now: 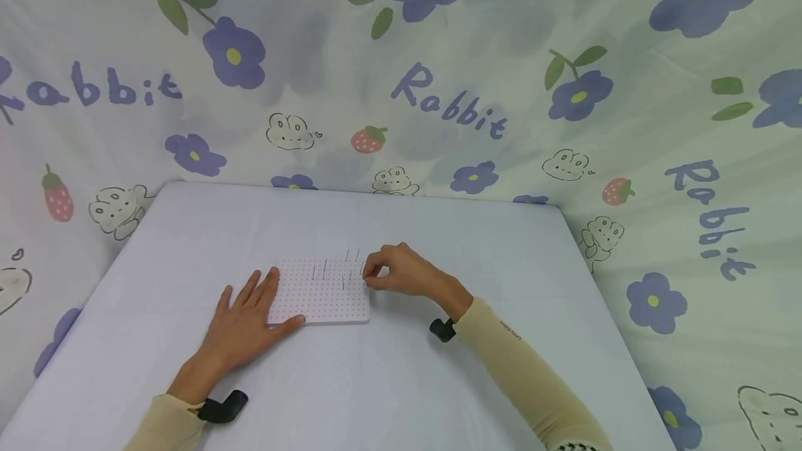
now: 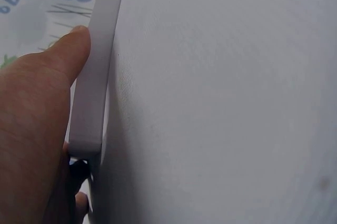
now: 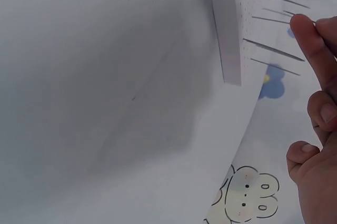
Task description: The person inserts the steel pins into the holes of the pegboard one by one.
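A white board (image 1: 316,306) dotted with rows of small holes lies flat on the table. Several thin dark needle-like pins (image 1: 324,269) stand upright in its far half, mostly toward the right. My left hand (image 1: 241,326) rests on the board's left side with fingers spread, and the thumb (image 2: 73,45) lies over its near edge. At the right edge my right hand (image 1: 404,271) pinches a thin needle-like pin (image 3: 296,16) between thumb and index finger, above the board. Whether that pin's lower end sits in a hole cannot be told.
A white-covered table (image 1: 476,381) surrounds the board. Behind it and at both sides hangs a cloth (image 1: 338,75) printed with rabbits, flowers and strawberries. Black wrist mounts (image 1: 223,407) sit on both of my wrists.
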The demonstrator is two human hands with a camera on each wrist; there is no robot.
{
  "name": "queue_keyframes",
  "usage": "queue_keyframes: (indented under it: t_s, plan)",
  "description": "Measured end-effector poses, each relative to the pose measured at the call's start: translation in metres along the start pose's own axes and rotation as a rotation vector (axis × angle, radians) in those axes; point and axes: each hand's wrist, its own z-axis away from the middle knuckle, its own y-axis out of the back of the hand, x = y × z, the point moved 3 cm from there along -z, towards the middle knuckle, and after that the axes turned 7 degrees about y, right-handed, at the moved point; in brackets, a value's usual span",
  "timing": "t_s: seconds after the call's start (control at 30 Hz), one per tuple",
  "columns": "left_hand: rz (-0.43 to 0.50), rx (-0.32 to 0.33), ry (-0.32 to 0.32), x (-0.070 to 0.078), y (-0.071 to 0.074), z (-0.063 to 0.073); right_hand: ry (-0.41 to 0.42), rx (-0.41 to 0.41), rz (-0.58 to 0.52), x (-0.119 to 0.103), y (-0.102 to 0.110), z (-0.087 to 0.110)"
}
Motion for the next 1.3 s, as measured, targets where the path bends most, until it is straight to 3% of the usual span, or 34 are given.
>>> queue_keyframes:
  t_s: [1.07, 1.3]
  plan:
    - [-0.005, 0.008, 0.000, -0.001, 0.000, 0.000, -0.002, -0.059, 0.108, -0.002, -0.012, -0.007]
    - [-0.006, 0.016, 0.001, -0.002, -0.001, 0.000, 0.006, -0.062, 0.172, -0.002, -0.014, -0.007]
